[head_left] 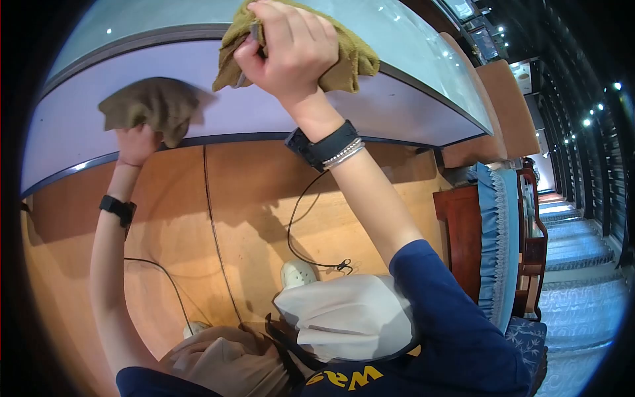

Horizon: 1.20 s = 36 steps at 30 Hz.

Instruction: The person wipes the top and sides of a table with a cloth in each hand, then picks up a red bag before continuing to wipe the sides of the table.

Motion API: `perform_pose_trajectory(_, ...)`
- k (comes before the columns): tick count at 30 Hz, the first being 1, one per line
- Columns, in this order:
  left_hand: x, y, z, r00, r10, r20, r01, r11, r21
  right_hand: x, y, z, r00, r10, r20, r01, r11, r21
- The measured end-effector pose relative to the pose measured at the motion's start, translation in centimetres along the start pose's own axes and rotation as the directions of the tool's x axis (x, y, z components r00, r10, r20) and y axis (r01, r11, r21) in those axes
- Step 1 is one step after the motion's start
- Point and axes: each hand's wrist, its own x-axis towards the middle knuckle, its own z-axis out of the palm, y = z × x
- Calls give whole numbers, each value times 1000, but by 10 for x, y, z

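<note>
My right hand (294, 56) is closed on a mustard-coloured cloth (360, 59), which is bunched over the upper edge of a long counter with a pale greenish top (152, 16). Lower and to the left, my left hand (137, 143) is wrapped in the lower part of a darker olive-brown cloth (149, 102). That cloth lies against the pale lilac-white side panel (66, 126) of the counter. Most of the left fingers are hidden by the cloth, and its right edge is blurred.
Dark trim (258, 137) runs along the panel's bottom. A black cable (291, 235) lies on the tan floor (245, 192) by a pale clog (297, 273). On the right stand a brown upholstered seat (506, 109) and a wooden chair with a blue frilled cover (493, 245).
</note>
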Motion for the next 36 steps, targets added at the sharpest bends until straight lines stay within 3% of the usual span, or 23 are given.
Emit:
perform_pose_trajectory(1, -13, 3, 7, 1000, -1, 9, 1, 1000, 4, -1, 0, 1, 1000, -11, -12, 11, 1000, -15)
perform_pose_trajectory(3, -40, 7, 25, 955, 174, 241, -134, 976, -173, -2, 0, 1, 1000, -17, -13, 17, 1000, -17)
perform_pose_trajectory(8, -55, 47, 34, 935, 199, 292, -152, 972, -178, 3, -2, -11, 999, -33, -29, 32, 999, -35)
perform_pose_trajectory(9, -59, 50, 37, 919, 214, 330, -144, 964, -224, 9, -2, -31, 941, -20, 338, 19, 1000, 5)
perform_pose_trajectory(10, -50, 51, 28, 925, 274, 262, -221, 951, -215, 15, 1, -46, 752, -22, 659, -4, 999, 39)
perform_pose_trajectory(11, -58, 52, 30, 925, 271, 265, -218, 952, -214, 17, 5, -51, 751, -25, 659, -5, 999, 43)
perform_pose_trajectory(13, -82, 44, 38, 741, 301, 600, -108, 935, -337, 18, 7, -48, 675, -46, 737, -1, 998, 63)
perform_pose_trajectory(14, -86, 38, 34, 734, 289, 614, -107, 943, -317, 13, 7, -36, 686, -55, 725, -7, 997, 82)
perform_pose_trajectory(15, -90, 31, 30, 710, 312, 631, -139, 941, -309, 3, 9, -17, 899, -57, 434, 61, 998, 5)
perform_pose_trajectory(16, -93, 23, 21, 684, 329, 651, -167, 940, -299, -4, 6, -1, 993, -78, 85, 86, 993, -87)
perform_pose_trajectory(17, -83, 18, 4, 674, 301, 674, -158, 951, -267, -5, 3, 4, 995, -72, 63, 76, 996, -53)
perform_pose_trajectory(19, -70, 9, -28, 466, 161, 870, -106, 986, -126, -6, 8, -1, 992, -75, 100, 85, 992, -91)
perform_pose_trajectory(20, -80, -3, -31, 598, 177, 782, -146, 983, -110, -5, 7, -1, 994, -64, 88, 70, 996, -64)
perform_pose_trajectory(21, -89, -14, -34, 582, 158, 798, -142, 986, -91, -5, 7, -1, 994, -68, 87, 75, 994, -77)
perform_pose_trajectory(23, -81, -30, -49, 793, 163, 587, -178, 983, -33, -5, 5, -1, 995, -61, 79, 67, 995, -79)
perform_pose_trajectory(25, -81, -51, -62, 801, 107, 589, -198, 976, 91, -6, 5, -1, 995, -62, 83, 71, 991, -114)
perform_pose_trajectory(27, -72, -69, -69, 917, -148, 370, 15, 941, 338, -5, 5, 0, 996, -46, 79, 54, 992, -111)
perform_pose_trajectory(28, -59, -76, -70, 955, -214, 204, 131, 924, 358, -5, 4, 0, 996, -46, 76, 54, 992, -113)
perform_pose_trajectory(30, -20, -77, -72, 945, -302, -126, 327, 885, 332, -6, 3, -1, 996, -43, 73, 50, 993, -109)
perform_pose_trajectory(31, -15, -81, -60, 897, -368, -245, 428, 861, 276, -6, 2, -2, 996, -25, 82, 34, 993, -115)
perform_pose_trajectory(33, 33, -48, -55, 682, -661, -315, 681, 730, -57, -3, 3, 0, 997, -12, 80, 21, 993, -115)
perform_pose_trajectory(35, 28, -22, -18, 708, -621, -337, 683, 723, 105, -2, 1, -1, 996, -15, 85, 25, 992, -127)
perform_pose_trajectory(36, 47, -4, -17, 594, -706, -386, 709, 686, -163, -2, 0, -2, 996, -15, 82, 25, 992, -120)
